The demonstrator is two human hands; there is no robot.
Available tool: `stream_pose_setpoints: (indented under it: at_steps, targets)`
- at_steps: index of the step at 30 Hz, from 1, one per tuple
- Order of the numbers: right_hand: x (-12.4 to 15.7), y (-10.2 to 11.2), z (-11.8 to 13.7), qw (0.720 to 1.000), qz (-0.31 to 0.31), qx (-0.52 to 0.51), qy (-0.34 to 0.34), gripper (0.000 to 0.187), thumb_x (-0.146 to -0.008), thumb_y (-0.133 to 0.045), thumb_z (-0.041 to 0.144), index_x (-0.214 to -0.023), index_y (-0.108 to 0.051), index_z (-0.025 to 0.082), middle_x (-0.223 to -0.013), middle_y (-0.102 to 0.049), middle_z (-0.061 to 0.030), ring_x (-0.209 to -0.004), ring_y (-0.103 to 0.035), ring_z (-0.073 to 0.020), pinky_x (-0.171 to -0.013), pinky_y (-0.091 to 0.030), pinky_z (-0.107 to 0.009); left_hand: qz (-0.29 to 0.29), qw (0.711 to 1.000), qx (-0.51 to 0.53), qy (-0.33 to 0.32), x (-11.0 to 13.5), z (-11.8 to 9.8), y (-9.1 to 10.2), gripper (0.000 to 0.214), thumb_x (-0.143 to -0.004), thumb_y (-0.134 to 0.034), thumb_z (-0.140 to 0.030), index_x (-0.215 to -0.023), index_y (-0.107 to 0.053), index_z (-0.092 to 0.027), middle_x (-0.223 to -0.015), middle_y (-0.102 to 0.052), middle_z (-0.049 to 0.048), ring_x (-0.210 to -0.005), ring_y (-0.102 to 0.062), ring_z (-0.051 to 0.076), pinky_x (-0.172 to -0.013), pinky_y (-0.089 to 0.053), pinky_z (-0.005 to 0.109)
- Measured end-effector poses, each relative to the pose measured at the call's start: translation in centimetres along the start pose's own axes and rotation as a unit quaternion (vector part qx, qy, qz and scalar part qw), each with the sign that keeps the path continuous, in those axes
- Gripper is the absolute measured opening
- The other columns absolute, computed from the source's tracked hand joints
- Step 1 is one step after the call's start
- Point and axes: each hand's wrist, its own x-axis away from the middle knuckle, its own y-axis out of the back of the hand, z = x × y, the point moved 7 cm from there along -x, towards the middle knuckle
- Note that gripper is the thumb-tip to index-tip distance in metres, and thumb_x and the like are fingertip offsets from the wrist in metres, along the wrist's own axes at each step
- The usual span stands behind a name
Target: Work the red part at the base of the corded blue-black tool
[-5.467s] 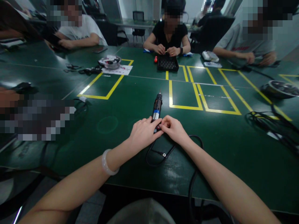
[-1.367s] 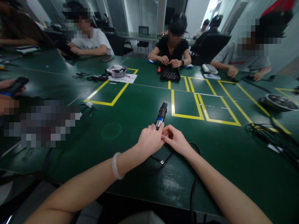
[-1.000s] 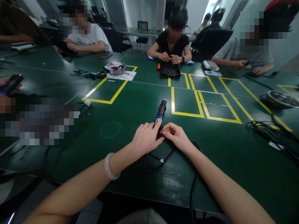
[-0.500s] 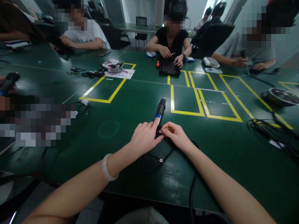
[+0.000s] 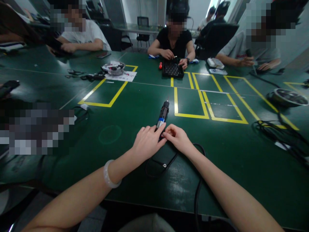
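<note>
A black electric screwdriver (image 5: 163, 115) with a blue band lies on the green table (image 5: 135, 106), tip pointing away from me. My left hand (image 5: 147, 143) rests curled over its rear end, fingers touching the body. My right hand (image 5: 177, 138) pinches at the same rear end from the right side, fingers closed. What the fingertips pinch is hidden. A black cable (image 5: 166, 161) loops on the table just under my hands and runs off the near edge.
Yellow tape rectangles (image 5: 190, 103) mark the table. A black parts tray (image 5: 172, 69) sits before a person opposite. A bowl on paper (image 5: 116, 67) stands far left, a round fan (image 5: 288, 96) and cable bundle (image 5: 277, 132) at the right. Other people sit around.
My hands and the screwdriver have stayed together in nearly the same place. The view shifted slightly. The person opposite moved their hands over the black tray.
</note>
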Motion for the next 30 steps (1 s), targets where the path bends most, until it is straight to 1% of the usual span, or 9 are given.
stream_pose_setpoints:
  at_steps: [2, 4, 8, 13, 16, 21, 25, 28, 30]
  targets:
    - [0.1, 0.2, 0.1, 0.999, -0.017, 0.027, 0.007, 0.016, -0.083, -0.063, 0.031, -0.077, -0.052, 0.021, -0.064, -0.053, 0.0045, -0.058, -0.049, -0.0122, -0.056, -0.038, -0.025, -0.001, 1.0, -0.003, -0.001, 0.0, 0.0, 0.0, 0.052, -0.101, -0.039, -0.046, -0.148, -0.044, -0.026, -0.118, -0.067, 0.0109, -0.103, -0.06, 0.027, -0.086, -0.042, 0.038]
    - [0.1, 0.2, 0.1, 0.999, -0.021, 0.024, 0.007, 0.018, -0.083, -0.064, 0.032, -0.076, -0.051, 0.022, -0.064, -0.053, 0.0048, -0.056, -0.048, -0.0118, -0.055, -0.037, -0.025, -0.005, 1.0, -0.006, -0.001, 0.1, -0.1, 0.0, 0.049, -0.101, -0.039, -0.046, -0.145, -0.048, -0.027, -0.116, -0.067, 0.0107, -0.102, -0.06, 0.027, -0.085, -0.042, 0.038]
    - [0.2, 0.0, 0.0, 1.0, -0.003, -0.023, 0.018, 0.016, -0.085, -0.063, 0.033, -0.079, -0.055, 0.021, -0.069, -0.059, 0.0027, -0.061, -0.053, -0.0127, -0.059, -0.042, -0.025, -0.011, 1.0, -0.004, -0.002, 0.1, -0.1, 0.2, 0.046, -0.1, -0.041, -0.045, -0.142, -0.051, -0.029, -0.114, -0.067, 0.0101, -0.1, -0.06, 0.027, -0.084, -0.043, 0.039]
    - [0.5, 0.2, 0.4, 0.999, 0.003, -0.024, 0.025, 0.016, -0.088, -0.061, 0.035, -0.082, -0.06, 0.02, -0.077, -0.067, -0.0004, -0.069, -0.06, -0.0143, -0.067, -0.048, -0.027, -0.007, 1.0, 0.01, 0.004, 0.0, 0.0, 0.1, 0.042, -0.099, -0.044, -0.042, -0.138, -0.054, -0.03, -0.11, -0.067, 0.0091, -0.099, -0.06, 0.026, -0.085, -0.044, 0.038]
    - [0.8, 0.5, 0.7, 0.999, 0.001, -0.022, 0.029, 0.016, -0.089, -0.059, 0.035, -0.086, -0.062, 0.019, -0.08, -0.069, -0.0009, -0.071, -0.061, -0.0146, -0.068, -0.048, -0.027, -0.001, 1.0, 0.009, 0.011, -0.1, 0.3, 0.0, 0.043, -0.099, -0.044, -0.044, -0.138, -0.054, -0.031, -0.107, -0.064, 0.0099, -0.098, -0.059, 0.025, -0.083, -0.045, 0.036]
    - [0.9, 1.6, 0.6, 1.0, -0.019, -0.005, 0.021, 0.017, -0.089, -0.057, 0.035, -0.085, -0.062, 0.019, -0.075, -0.066, -0.0009, -0.069, -0.06, -0.0152, -0.066, -0.047, -0.028, 0.008, 1.0, -0.009, 0.003, -0.1, 0.6, 0.2, 0.047, -0.096, -0.048, -0.05, -0.14, -0.054, -0.035, -0.106, -0.058, 0.0108, -0.096, -0.057, 0.027, -0.078, -0.046, 0.035]
    - [0.9, 2.8, 0.8, 0.999, -0.038, -0.016, 0.026, 0.018, -0.089, -0.058, 0.036, -0.087, -0.063, 0.018, -0.074, -0.065, -0.0017, -0.07, -0.061, -0.0159, -0.068, -0.048, -0.029, 0.011, 0.999, -0.03, -0.001, -0.1, 1.0, 0.5, 0.046, -0.095, -0.05, -0.05, -0.139, -0.055, -0.036, -0.105, -0.057, 0.0106, -0.096, -0.056, 0.027, -0.079, -0.045, 0.036]
    - [1.0, 3.6, 1.1, 0.998, -0.061, -0.006, 0.032, 0.019, -0.09, -0.058, 0.036, -0.087, -0.063, 0.018, -0.076, -0.066, -0.0023, -0.071, -0.062, -0.0165, -0.069, -0.048, -0.03, 0.006, 0.999, -0.047, 0.0, 0.0, 1.8, 0.8, 0.045, -0.095, -0.05, -0.049, -0.138, -0.056, -0.036, -0.105, -0.057, 0.0106, -0.097, -0.056, 0.028, -0.08, -0.044, 0.037]
    - [1.0, 4.1, 1.3, 0.996, -0.076, 0.013, 0.045, 0.018, -0.091, -0.057, 0.035, -0.089, -0.064, 0.018, -0.079, -0.067, -0.0031, -0.073, -0.063, -0.0171, -0.071, -0.048, -0.031, 0.007, 0.999, -0.053, 0.007, 0.0, 3.0, 0.8, 0.046, -0.096, -0.049, -0.05, -0.139, -0.055, -0.036, -0.107, -0.057, 0.0108, -0.098, -0.056, 0.028, -0.081, -0.043, 0.037]
